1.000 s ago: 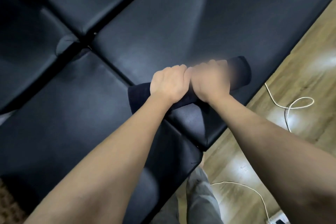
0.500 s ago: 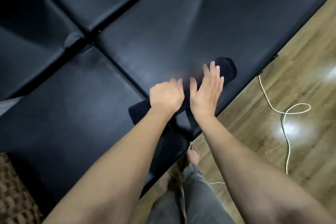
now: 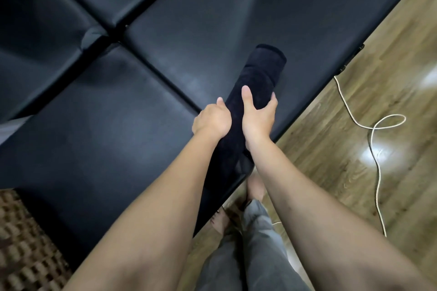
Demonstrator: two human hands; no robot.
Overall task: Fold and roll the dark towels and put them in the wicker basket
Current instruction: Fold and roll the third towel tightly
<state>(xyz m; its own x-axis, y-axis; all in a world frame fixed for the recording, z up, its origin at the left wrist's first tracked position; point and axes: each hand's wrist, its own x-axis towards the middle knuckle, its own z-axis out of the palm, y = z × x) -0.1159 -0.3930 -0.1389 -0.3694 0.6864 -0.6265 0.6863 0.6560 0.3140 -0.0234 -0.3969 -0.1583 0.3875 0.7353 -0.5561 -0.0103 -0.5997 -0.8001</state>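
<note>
Change: Since half a second ago the rolled towel [image 3: 257,82] has turned from lying across the table edge to pointing away from the person, and the right hand, flat then, now wraps it.
Left hand [image 3: 212,120]: curled against the roll's left side, gripping it.
Right hand [image 3: 257,113]: thumb on top, fingers round the right side, clamped on the roll beside the left hand.
Basket [image 3: 21,243]: woven wicker shows at the lower left corner; its inside is out of view.
Towel: dark, almost black, a thick tight cylinder with one round end facing away, over the black padded table [image 3: 118,137] near its edge.
Floor [image 3: 378,101]: wood, with a white cord [image 3: 376,149] looping across it.
</note>
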